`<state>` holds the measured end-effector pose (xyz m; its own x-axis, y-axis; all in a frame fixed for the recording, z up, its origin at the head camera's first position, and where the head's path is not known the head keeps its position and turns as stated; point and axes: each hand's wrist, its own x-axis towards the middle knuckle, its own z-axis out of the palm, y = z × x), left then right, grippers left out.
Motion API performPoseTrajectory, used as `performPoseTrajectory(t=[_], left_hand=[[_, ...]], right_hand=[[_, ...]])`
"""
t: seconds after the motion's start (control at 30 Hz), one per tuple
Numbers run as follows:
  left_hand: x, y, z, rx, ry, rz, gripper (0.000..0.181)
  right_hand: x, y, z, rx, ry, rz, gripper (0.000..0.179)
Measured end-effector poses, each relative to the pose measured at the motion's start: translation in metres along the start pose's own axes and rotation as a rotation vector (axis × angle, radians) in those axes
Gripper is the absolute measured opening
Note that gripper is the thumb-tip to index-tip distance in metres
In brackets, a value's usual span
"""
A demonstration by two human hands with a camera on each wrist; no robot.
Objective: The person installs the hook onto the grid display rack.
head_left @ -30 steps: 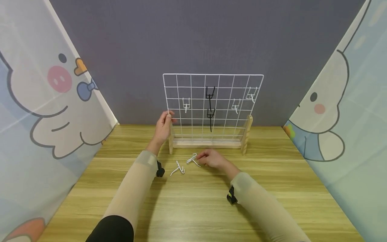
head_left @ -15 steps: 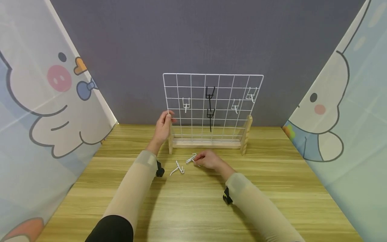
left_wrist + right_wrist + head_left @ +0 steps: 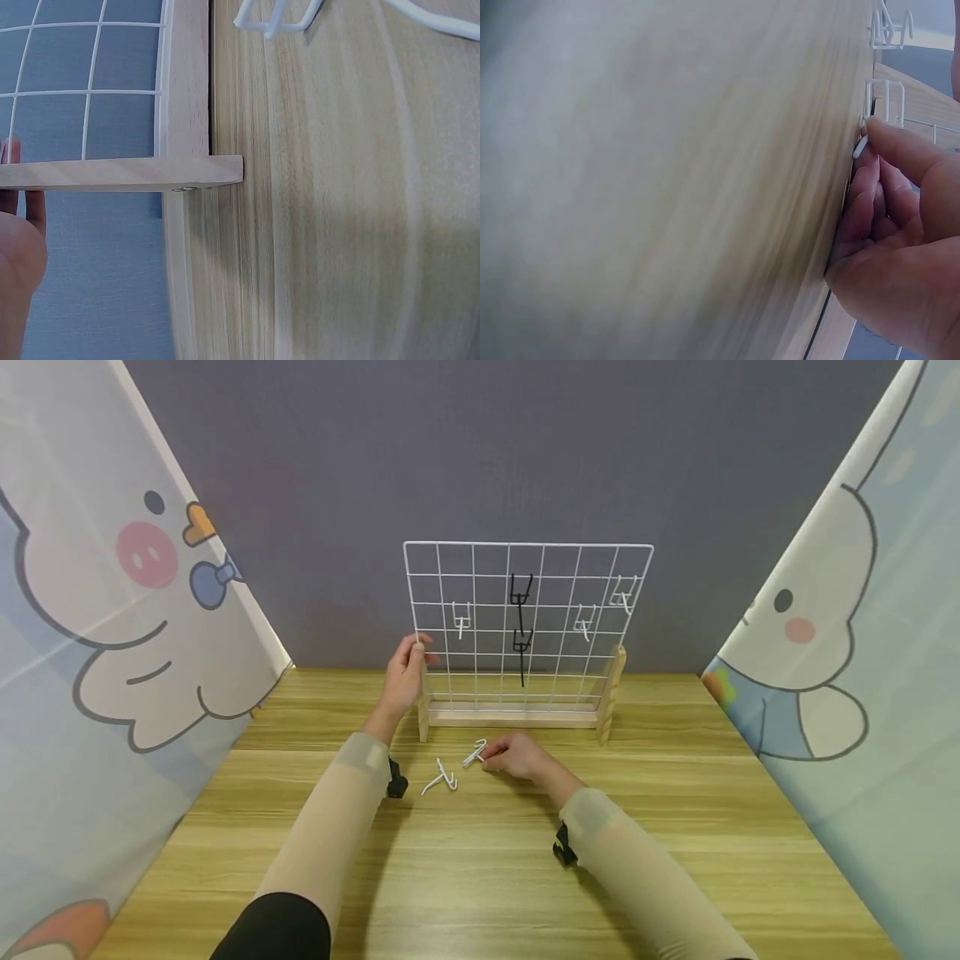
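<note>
A white wire grid (image 3: 528, 544) stands upright in a wooden frame. My left hand (image 3: 405, 675) grips the frame's left wooden post (image 3: 112, 175), with fingers showing behind it in the left wrist view. On the table in front, my right hand (image 3: 517, 755) pinches the prong of a white wire hook (image 3: 474, 753) between thumb and finger. The hook's square bracket (image 3: 887, 81) sticks out past the fingertips in the right wrist view. A second white hook (image 3: 441, 779) lies on the table to its left.
Two black hooks (image 3: 521, 599) hang in the middle columns of the grid. White hooks hang at its left (image 3: 461, 622), right (image 3: 584, 625) and upper right (image 3: 622, 597). A grey wall (image 3: 322, 527) stands behind the rack, with printed cloth panels on both sides.
My right hand has moved slightly left and closed on the white hook's prong. The hook has shifted a little. My left hand stays on the post.
</note>
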<state>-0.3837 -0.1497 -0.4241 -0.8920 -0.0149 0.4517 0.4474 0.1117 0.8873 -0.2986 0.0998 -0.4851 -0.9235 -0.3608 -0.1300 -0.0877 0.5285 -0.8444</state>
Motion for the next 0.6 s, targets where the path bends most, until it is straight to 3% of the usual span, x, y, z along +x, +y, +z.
performPoseTrajectory(t=[0.6], left_hand=[[-0.0007,0.0006,-0.0027,0.004,-0.015,-0.001,0.037]], right_hand=[[-0.0046,0.0008,-0.0066,0.046,-0.013,0.019,0.017]])
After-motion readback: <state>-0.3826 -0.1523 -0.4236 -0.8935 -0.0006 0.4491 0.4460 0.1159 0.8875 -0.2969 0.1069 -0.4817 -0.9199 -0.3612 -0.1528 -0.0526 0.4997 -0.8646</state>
